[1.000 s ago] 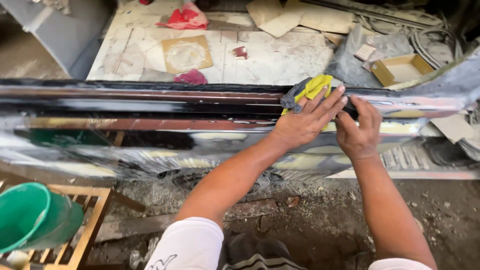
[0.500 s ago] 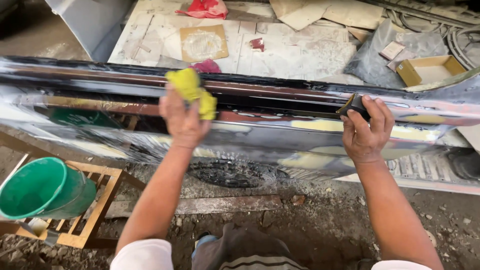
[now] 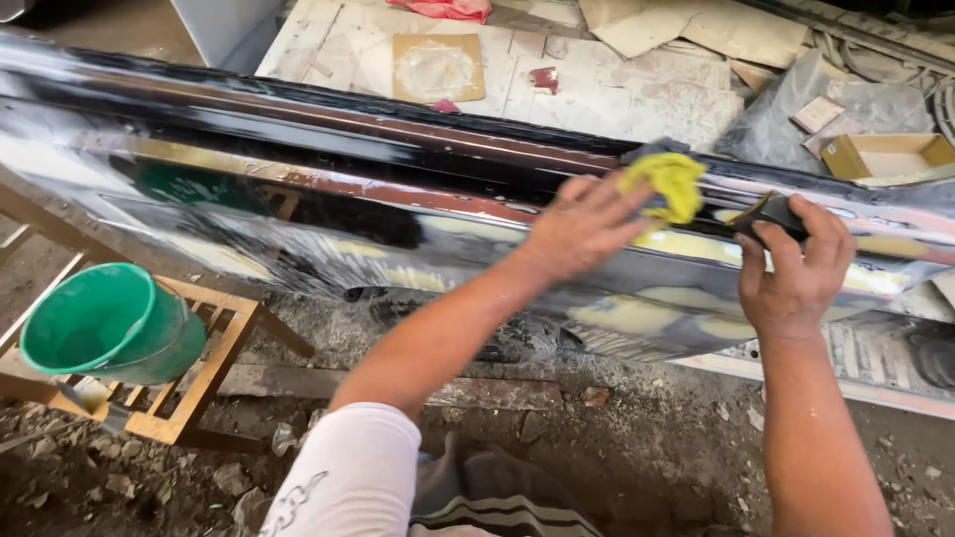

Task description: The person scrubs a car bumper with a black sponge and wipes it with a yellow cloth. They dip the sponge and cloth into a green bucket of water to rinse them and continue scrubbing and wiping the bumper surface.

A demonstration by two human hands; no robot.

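Gripping: left hand closed around a yellow sponge with a grey backing, pressing it onto the top ridge of the long black panel; the sponge sits at about 1 o'clock from the knuckles, its yellow face turned up toward the camera. Right hand clenched over a small dark sanding block, fingers curled across the panel's upper edge, the block at roughly 11 o'clock from the wrist and just beside the sponge; judged to be held there so both tools meet on one patch. Panel: glossy, wet-looking, running from 9 o'clock to 3 o'clock across the view, with pale yellow filler patches on its near face below both hands, which is likely why the hands work at this spot. Green bucket: at 8 o'clock, seated on a low wooden frame, near the left arm's side, well apart from the hands. Ground beyond the panel: tiled slab at 12 o'clock, with a square tan sheet, and an open cardboard box at 2 o'clock. Near ground: dirt and rubble.
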